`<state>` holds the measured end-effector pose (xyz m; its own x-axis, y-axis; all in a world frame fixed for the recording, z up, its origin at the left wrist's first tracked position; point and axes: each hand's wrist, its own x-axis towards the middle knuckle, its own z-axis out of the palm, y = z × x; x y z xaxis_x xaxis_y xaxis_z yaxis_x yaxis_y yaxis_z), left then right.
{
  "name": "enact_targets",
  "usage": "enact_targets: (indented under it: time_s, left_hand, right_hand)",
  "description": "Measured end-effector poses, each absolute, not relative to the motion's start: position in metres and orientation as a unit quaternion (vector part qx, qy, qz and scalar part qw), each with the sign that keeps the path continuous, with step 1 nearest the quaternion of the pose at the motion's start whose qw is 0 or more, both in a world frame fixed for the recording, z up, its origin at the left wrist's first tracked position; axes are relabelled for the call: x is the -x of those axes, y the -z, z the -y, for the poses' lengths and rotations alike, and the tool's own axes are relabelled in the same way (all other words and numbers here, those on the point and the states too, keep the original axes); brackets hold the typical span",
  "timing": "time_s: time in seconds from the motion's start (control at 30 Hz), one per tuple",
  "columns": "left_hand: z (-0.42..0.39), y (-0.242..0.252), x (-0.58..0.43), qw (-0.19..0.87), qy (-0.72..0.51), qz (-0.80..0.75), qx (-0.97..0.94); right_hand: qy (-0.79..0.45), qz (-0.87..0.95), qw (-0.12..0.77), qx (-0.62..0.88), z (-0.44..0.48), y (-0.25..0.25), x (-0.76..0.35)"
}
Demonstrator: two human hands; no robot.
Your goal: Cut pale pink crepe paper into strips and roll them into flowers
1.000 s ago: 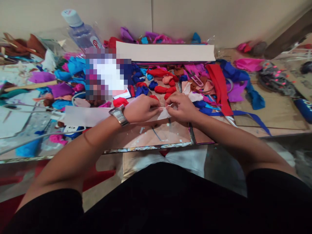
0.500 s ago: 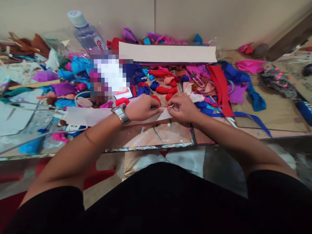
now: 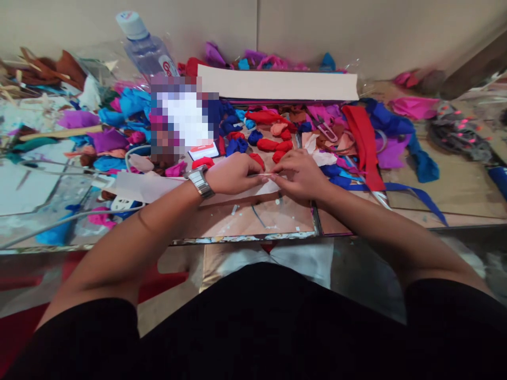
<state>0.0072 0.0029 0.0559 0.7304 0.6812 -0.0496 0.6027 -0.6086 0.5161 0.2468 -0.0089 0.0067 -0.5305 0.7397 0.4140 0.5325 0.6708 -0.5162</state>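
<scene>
My left hand [image 3: 234, 173], with a metal watch [image 3: 199, 181] on its wrist, and my right hand [image 3: 300, 174] meet at the middle of the table [image 3: 253, 221]. Both pinch a small white piece of paper [image 3: 271, 183], fingers closed on it, with a thin strand stretched between the fingertips. Just beyond the hands lie several rolled red pieces [image 3: 273, 144] and blue pieces [image 3: 236, 145] of crepe-like paper. A long white paper strip [image 3: 138, 186] lies under my left forearm.
A water bottle [image 3: 146, 46] stands at the back left. A long white card [image 3: 277, 84] lies along the wall. Small snips [image 3: 325, 129], a red ribbon [image 3: 366, 146], a blue ribbon [image 3: 412, 194] and heaps of coloured scraps [image 3: 111, 121] cover the table.
Both hands have stayed together on the white paper; the fingers shifted only slightly. The view has drifted a little to the left.
</scene>
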Motion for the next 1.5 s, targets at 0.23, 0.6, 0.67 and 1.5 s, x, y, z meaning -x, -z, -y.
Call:
enact_targets:
  time_s: [0.23, 0.6, 0.67, 1.5]
  left_hand:
    - [-0.0027, -0.0545, -0.0075, 0.290, -0.074, -0.358, -0.885]
    - [-0.0022, -0.0556, -0.0070, 0.317, -0.055, -0.367, -0.873]
    - [-0.0038, -0.0550, -0.0059, 0.317, -0.044, -0.358, -0.877]
    - [-0.0031, -0.0556, -0.0083, 0.324, -0.073, -0.364, -0.870]
  right_hand:
    - [-0.138, 0.873, 0.303, 0.356, 0.0079, -0.0040, -0.2468]
    - [-0.112, 0.877, 0.306, 0.353, 0.0112, -0.0048, -0.2438]
    - [-0.115, 0.878, 0.302, 0.354, 0.0110, -0.0043, -0.2442]
    - [-0.115, 0.872, 0.321, 0.351, 0.0111, -0.0042, -0.2443]
